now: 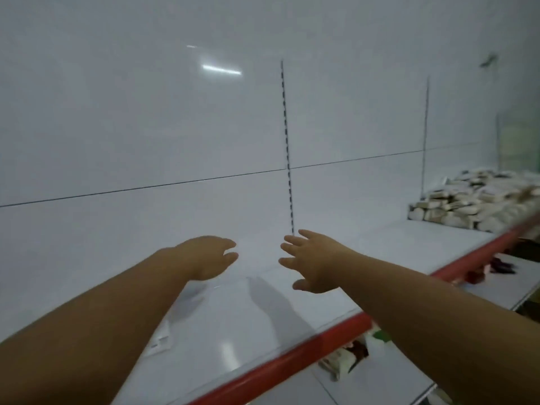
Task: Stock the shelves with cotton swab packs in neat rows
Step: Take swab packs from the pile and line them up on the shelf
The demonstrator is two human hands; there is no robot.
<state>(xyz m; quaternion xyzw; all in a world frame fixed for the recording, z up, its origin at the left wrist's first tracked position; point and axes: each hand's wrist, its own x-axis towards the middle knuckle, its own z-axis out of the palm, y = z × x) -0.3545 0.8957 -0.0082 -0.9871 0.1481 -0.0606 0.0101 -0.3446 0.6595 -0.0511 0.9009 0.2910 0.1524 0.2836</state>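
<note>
A white shelf [251,325] with a red front edge runs from lower left to upper right. My left hand [209,257] and my right hand [309,263] reach out over its bare middle, both with relaxed, spread fingers and holding nothing. A heap of cotton swab packs [473,198], pale and blurred, lies on the same shelf at the far right, well away from both hands.
A white back panel with a slotted upright [287,159] stands behind the shelf. A small white label [159,343] lies on the shelf near my left forearm. A lower shelf [377,372] holds several packets, some white, some dark red.
</note>
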